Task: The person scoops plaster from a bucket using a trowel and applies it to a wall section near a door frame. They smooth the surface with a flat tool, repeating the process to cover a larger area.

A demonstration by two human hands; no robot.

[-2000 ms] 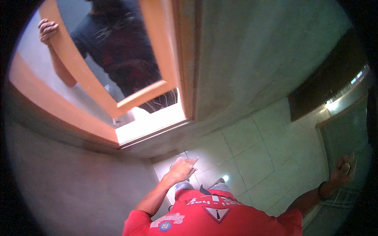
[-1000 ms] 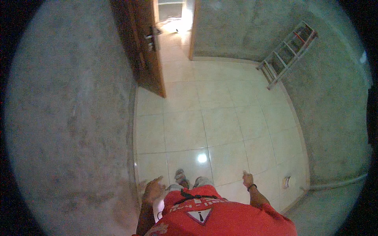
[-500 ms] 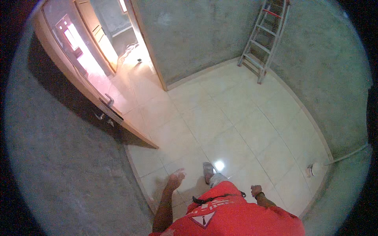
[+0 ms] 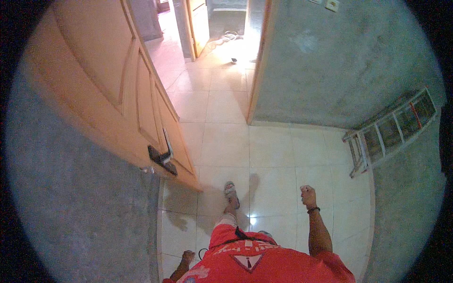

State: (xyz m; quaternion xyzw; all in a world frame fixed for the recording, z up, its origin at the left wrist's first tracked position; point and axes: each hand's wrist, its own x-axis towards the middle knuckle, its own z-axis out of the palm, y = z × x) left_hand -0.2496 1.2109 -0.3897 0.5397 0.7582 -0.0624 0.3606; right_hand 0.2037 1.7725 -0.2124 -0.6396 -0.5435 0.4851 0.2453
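My right hand (image 4: 308, 195) hangs forward over the tiled floor with its fingers curled closed; a pale bit shows at the fingertips, too small to name. My left hand (image 4: 188, 257) is low beside my red shirt (image 4: 264, 264), its fingers too small and dark to read. To my front left stands an open wooden door (image 4: 99, 70) with a dark handle plate and lever (image 4: 163, 158), out of reach of both hands. My sandalled foot (image 4: 230, 191) is on the pale tiles ahead.
An aluminium ladder (image 4: 396, 127) leans at the right wall. A wooden-framed doorway (image 4: 257, 80) leads to a bright passage with another door (image 4: 200, 26) and some cord (image 4: 226, 37) on its floor. Grey walls flank me; switches (image 4: 330, 5) are at the top right.
My view has turned from an opening with another person to the doorway, and I have walked nearer the door. My right hand has swung forward, my left hand back.
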